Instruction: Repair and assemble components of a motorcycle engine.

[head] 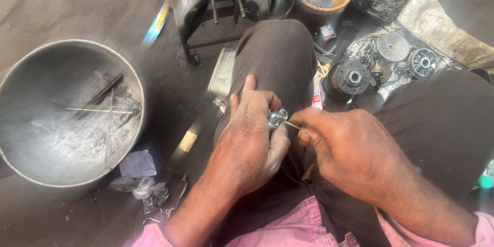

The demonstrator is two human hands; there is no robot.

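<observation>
Metal part: small silvery piece (277, 118), pinched between both hands above the person's lap.
Left hand (252, 139): fingers closed around the metal part.
Right hand (345, 144): gripping a thin metal pin (293, 125), its tip touching the part.
Basin: large grey metal basin (31, 170) well left of the left hand, on the floor.
Gears: greasy gears (392, 46) beyond the right hand.

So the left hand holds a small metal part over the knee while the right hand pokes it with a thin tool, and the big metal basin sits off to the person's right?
Not quite: the head view shows the basin on the person's left. The rest holds: left hand grips the small metal part, right hand works a thin tool.
</observation>
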